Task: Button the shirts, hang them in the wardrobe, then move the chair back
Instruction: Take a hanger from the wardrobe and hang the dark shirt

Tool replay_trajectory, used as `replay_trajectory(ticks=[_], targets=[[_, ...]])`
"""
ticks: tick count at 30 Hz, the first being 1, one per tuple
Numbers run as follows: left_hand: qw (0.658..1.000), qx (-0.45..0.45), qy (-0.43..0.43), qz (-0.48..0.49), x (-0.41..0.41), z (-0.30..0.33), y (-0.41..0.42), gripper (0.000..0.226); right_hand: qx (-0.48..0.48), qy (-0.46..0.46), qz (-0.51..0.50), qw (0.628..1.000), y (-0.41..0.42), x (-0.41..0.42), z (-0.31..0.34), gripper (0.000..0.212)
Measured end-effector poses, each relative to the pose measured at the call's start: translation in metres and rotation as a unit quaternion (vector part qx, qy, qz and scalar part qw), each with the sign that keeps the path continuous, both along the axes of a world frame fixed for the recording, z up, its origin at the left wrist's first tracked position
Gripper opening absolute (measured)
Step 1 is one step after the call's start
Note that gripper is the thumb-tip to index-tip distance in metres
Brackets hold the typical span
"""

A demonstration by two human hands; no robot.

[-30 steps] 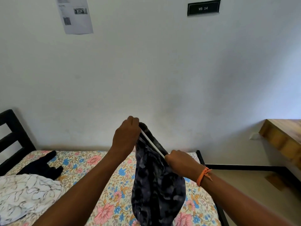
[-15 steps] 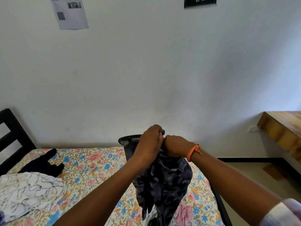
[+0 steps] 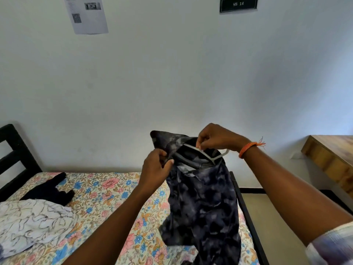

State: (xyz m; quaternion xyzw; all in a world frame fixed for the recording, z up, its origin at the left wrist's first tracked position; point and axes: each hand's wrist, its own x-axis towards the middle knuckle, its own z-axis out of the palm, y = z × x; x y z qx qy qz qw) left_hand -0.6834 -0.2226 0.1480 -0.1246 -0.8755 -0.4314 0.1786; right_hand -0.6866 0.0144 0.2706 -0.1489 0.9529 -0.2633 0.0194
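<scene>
A dark navy patterned shirt hangs in the air above the bed. My left hand pinches its collar edge on the left side. My right hand pinches a white hanger that runs inside the shirt's neck opening. A white shirt with dark squiggly lines lies crumpled on the bed at the left. A black garment lies behind it on the sheet.
The bed has a floral sheet and a black frame. A wooden desk stands at the right against the white wall. Bare floor lies between bed and desk. A paper and a sign hang on the wall.
My hands met at the collar, then drew apart. My right hand rose and now pinches the hanger inside the neck opening; my left holds the collar lower left.
</scene>
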Motion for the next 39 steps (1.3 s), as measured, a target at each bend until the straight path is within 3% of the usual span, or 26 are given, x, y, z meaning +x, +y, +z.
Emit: replay_trajectory(ticks=[2,4,6,8,10,11,13,15,16,19,21,24,26,29,32,36,38,39], targets=[[0.999,0.043,-0.014,0.015,0.002,-0.006,0.004,0.068,-0.034,-0.025,0.029,0.999,-0.003,0.004,0.012,0.009],[0.977,0.184,-0.103,-0.033,0.008,-0.005,0.007,0.099,-0.100,-0.040,0.027,0.994,0.000,0.004,0.019,0.009],[0.934,0.290,-0.187,-0.096,0.017,-0.008,0.017,0.115,-0.171,-0.054,-0.004,0.984,0.003,0.003,0.023,0.009],[0.932,0.282,-0.195,-0.119,0.025,-0.014,0.028,0.122,-0.237,-0.083,-0.037,0.967,0.006,0.003,0.026,0.012],[0.952,0.225,-0.169,-0.120,0.028,-0.018,0.036,0.111,-0.314,-0.107,-0.053,0.942,0.009,0.004,0.027,0.016],[0.957,0.216,-0.160,-0.112,0.026,-0.017,0.038,0.091,-0.372,-0.116,-0.053,0.919,0.012,0.005,0.027,0.017],[0.959,0.223,-0.144,-0.099,0.017,-0.013,0.039,0.038,-0.526,-0.134,-0.046,0.839,0.020,0.006,0.023,0.018],[0.959,0.237,-0.129,-0.090,0.009,-0.007,0.037,0.016,-0.624,-0.139,-0.040,0.768,0.027,0.007,0.017,0.021],[0.958,0.241,-0.130,-0.084,0.008,-0.003,0.037,0.012,-0.636,-0.146,-0.045,0.756,0.028,0.008,0.014,0.019],[0.979,0.166,-0.099,-0.068,0.017,0.016,0.049,0.009,-0.600,-0.202,-0.087,0.769,0.019,0.010,0.009,0.018],[0.989,0.083,-0.061,-0.104,0.036,0.025,0.066,0.019,-0.531,-0.200,-0.124,0.814,0.007,0.009,0.009,0.028],[0.969,-0.033,-0.067,-0.234,0.077,0.029,0.088,0.037,-0.406,-0.137,-0.176,0.886,-0.005,0.008,0.006,0.035],[0.950,-0.080,-0.093,-0.286,0.089,0.025,0.093,0.036,-0.364,-0.103,-0.182,0.908,-0.003,0.009,0.002,0.041],[0.968,-0.036,-0.129,-0.214,0.079,0.020,0.079,0.038,-0.399,-0.065,-0.188,0.895,0.011,0.011,0.005,0.035],[0.986,0.018,-0.097,-0.137,0.066,0.008,0.053,0.046,-0.446,0.014,-0.182,0.877,0.030,0.012,0.018,0.031],[0.974,0.164,-0.135,-0.084,0.057,-0.003,0.027,0.015,-0.361,0.203,-0.184,0.891,0.046,0.013,0.035,0.032],[0.957,0.225,-0.162,-0.088,0.056,0.003,0.026,0.018,-0.320,0.266,-0.177,0.892,0.041,0.013,0.042,0.029],[0.964,0.216,-0.139,-0.070,0.056,0.008,0.026,0.022,-0.310,0.282,-0.173,0.891,0.037,0.012,0.044,0.028]])
